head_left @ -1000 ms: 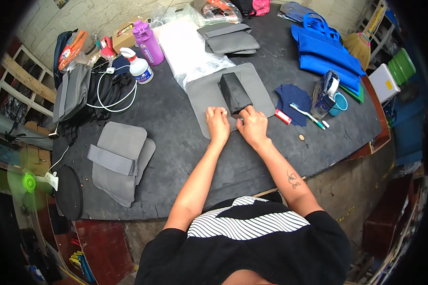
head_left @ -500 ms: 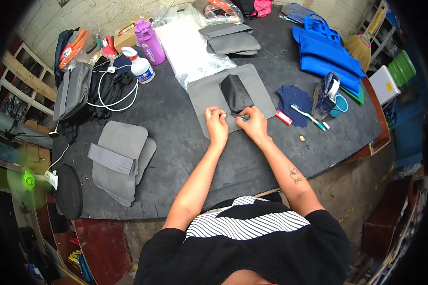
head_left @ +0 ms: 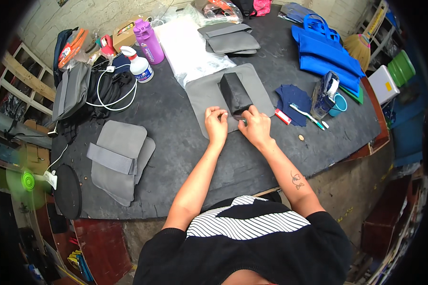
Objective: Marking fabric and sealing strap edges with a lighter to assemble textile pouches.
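Observation:
A flat grey fabric panel (head_left: 199,93) with rounded corners lies on the dark table. On it stands a black box-shaped fabric piece (head_left: 234,90), longer than wide, its near end between my hands. My left hand (head_left: 216,126) is closed in a pinch at the near left corner of the black piece; what lies between its fingertips is too small to make out. My right hand (head_left: 256,127) is closed at the near right corner, its fingers curled round a small green tool (head_left: 244,122) that is mostly hidden.
Right of the panel lie navy fabric pieces (head_left: 297,95), a toothbrush (head_left: 305,114), a red-and-white box (head_left: 283,117) and a light-blue cup (head_left: 338,105). A spray bottle (head_left: 140,69), purple bottle (head_left: 149,42) and folded grey pouches (head_left: 116,159) lie left and behind.
My right hand has turned and its knuckles have risen, so the green tool is now more hidden. My left hand stays nearly in place.

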{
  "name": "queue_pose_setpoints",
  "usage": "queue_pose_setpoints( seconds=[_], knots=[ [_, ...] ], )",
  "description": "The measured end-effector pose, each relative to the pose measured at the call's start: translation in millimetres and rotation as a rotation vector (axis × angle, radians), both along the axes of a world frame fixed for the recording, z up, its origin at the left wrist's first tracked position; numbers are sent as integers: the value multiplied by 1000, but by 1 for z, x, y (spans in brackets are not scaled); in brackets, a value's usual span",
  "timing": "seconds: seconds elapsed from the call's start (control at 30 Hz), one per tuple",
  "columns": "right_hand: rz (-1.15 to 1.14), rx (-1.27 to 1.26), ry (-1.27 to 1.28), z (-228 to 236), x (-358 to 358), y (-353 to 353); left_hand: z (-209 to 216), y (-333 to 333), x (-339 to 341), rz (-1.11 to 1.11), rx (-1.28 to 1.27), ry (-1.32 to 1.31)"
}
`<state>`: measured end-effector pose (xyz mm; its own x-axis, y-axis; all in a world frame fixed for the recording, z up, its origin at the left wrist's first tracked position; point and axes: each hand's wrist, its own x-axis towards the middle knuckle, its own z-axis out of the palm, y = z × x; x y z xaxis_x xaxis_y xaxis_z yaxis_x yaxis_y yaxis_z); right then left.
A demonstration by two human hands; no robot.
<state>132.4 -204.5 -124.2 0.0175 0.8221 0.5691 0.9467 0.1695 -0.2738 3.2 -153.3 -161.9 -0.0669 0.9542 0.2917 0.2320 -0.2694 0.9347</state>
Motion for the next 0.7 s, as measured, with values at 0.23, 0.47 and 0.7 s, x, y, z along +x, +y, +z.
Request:
queue_pose_setpoints(
  seconds=[0.23,0.47,0.7],
  knots=[
    [15,42,-57,2,0,-2,1,-8,7,9,180,416],
    [37,77,-84,-1,-8,2,-11,-3,12,68,161,473],
    [42,66,-122,-6,-9,7,-11,-3,14,58,136,462]
  ],
)
